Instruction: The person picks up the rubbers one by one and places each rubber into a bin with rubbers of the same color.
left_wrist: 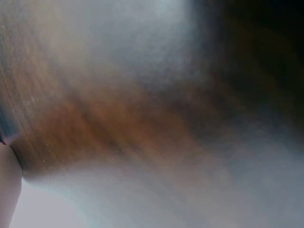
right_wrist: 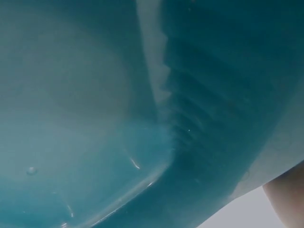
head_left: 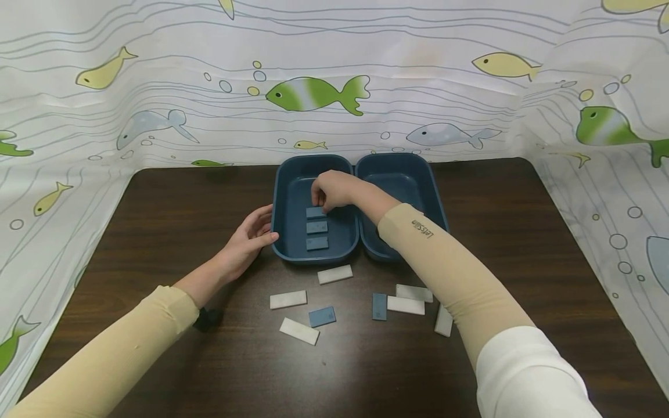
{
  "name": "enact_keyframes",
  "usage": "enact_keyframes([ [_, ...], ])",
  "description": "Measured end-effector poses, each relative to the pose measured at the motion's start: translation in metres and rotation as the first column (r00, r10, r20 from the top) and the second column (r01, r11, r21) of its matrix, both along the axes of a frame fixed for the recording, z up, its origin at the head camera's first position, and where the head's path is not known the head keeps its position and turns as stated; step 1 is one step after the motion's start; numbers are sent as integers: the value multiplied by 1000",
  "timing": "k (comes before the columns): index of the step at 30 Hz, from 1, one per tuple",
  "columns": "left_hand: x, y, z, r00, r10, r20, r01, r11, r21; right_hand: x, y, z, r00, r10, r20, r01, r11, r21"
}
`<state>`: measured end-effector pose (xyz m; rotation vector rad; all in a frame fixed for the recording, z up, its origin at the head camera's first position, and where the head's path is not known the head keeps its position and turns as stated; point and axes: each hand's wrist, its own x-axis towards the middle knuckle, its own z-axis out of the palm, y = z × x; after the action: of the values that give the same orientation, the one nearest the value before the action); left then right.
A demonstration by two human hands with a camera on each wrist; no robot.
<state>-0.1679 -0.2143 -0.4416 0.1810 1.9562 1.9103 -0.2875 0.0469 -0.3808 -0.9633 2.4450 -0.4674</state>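
Two dark blue plastic bins stand side by side at the back of the table. Inside the left bin [head_left: 290, 203], three small blue tiles form a column; these are the near tile [head_left: 317, 243], the middle tile [head_left: 316, 227] and the far tile [head_left: 315, 213]. My right hand [head_left: 337, 188] reaches into this bin, its bent fingers pinching the far tile at its right end. Against the bin's left outer side rests my left hand [head_left: 251, 238], thumb and fingers spread along the wall. Only blurred table and a bit of finger [left_wrist: 8, 185] show in the left wrist view.
The right bin [head_left: 394, 180] lies partly under my right forearm. In front are loose blue tiles [head_left: 322, 316] and several white tiles [head_left: 299, 331], some beside my right sleeve. A fish-patterned cloth [head_left: 225, 128] hangs behind the brown table [head_left: 198, 197].
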Motion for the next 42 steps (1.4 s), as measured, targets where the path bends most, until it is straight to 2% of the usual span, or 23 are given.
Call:
enact_keyframes([
  [18, 0, 2, -1, 1000, -5, -4, 5, 1000, 30, 1, 3, -1, 1000, 10, -17, -11, 1000, -11],
  [28, 1, 2, -1, 1000, -3, -2, 4, 1000, 17, 0, 3, -1, 1000, 14, -15, -15, 1000, -16],
  [36, 1, 2, -1, 1000, -3, 2, 3, 1000, 16, 2, 3, 5, 999, 23, -49, -25, 998, -51],
  [42, 1, 1, -1, 1000, 2, 1, -2, 999, 32, 7, 1, 19, 997, 33, -68, -40, 995, -97],
])
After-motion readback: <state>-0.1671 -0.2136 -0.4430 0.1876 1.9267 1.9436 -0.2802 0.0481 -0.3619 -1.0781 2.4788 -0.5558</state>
